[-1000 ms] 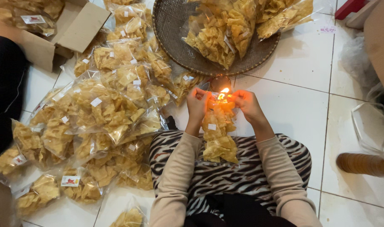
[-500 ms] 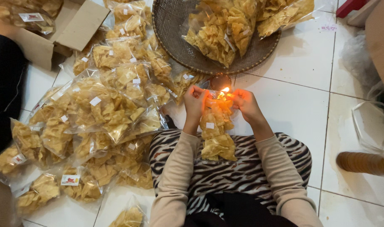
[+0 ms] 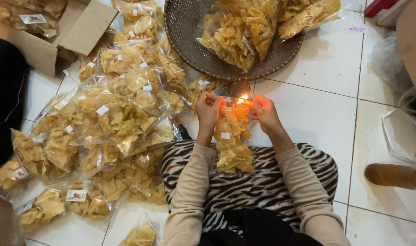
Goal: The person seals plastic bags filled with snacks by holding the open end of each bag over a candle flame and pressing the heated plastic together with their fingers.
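- Head view, looking straight down at a person sitting on a white tiled floor (image 3: 326,109), with a zebra-striped cloth (image 3: 244,187) over the lap.
- The left hand (image 3: 209,109) and the right hand (image 3: 264,113) both pinch the top edge of a clear plastic bag of yellow chips (image 3: 231,142), one at each upper corner, fingers closed on the plastic.
- The bag hangs between the hands, upright, its lower end resting on the striped lap; a small white label sits on its front.
- A small flame (image 3: 243,97) burns just at the bag's top edge, between the two hands, above a small round dark holder (image 3: 238,87) that stands on the floor.
- Just beyond the holder lies a round woven tray (image 3: 189,50), carrying several more filled bags (image 3: 244,32) of the same chips.
- To the person's left, a large heap of bagged chips (image 3: 103,132) covers the floor, most with small white labels; the heap reaches from the tray down past the knee.
- An open cardboard box (image 3: 75,32) sits at the top left, with bags inside it.
- At the left edge a dark-clothed part of another person (image 3: 5,100) shows.
- At the right edge lie crumpled clear plastic (image 3: 404,134) and a brown cylindrical thing (image 3: 392,175); I cannot tell what it is.
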